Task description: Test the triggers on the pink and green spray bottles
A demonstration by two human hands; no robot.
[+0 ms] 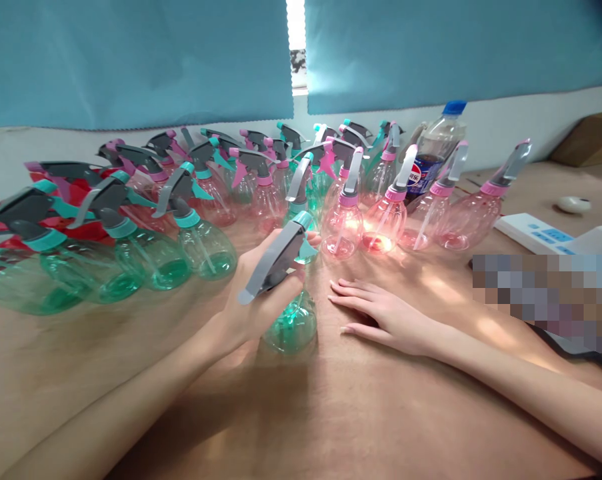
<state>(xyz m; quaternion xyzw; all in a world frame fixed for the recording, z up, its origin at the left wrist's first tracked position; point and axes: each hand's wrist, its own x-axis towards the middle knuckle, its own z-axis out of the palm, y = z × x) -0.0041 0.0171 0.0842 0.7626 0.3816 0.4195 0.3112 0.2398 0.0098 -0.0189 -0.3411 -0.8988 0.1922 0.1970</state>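
Note:
My left hand (255,300) is closed round the neck of a green spray bottle (291,328), which stands in front of me with its grey and teal trigger head above my fingers. Part of the neck is hidden by my hand. To the right of it, my right hand (375,312) lies flat on the table with fingers stretched out, holding nothing. Just beyond my right fingertips stands a pink spray bottle (341,230) with a little liquid at its bottom. On the left, a green spray bottle (208,250) is closest to my left hand.
Several more pink and green spray bottles crowd the back and left of the wooden table (261,427). A cola bottle (433,150) with a blue cap stands behind them. At right lie a white device (535,233), a white mouse-like object (573,205) and a blurred-out screen (551,300).

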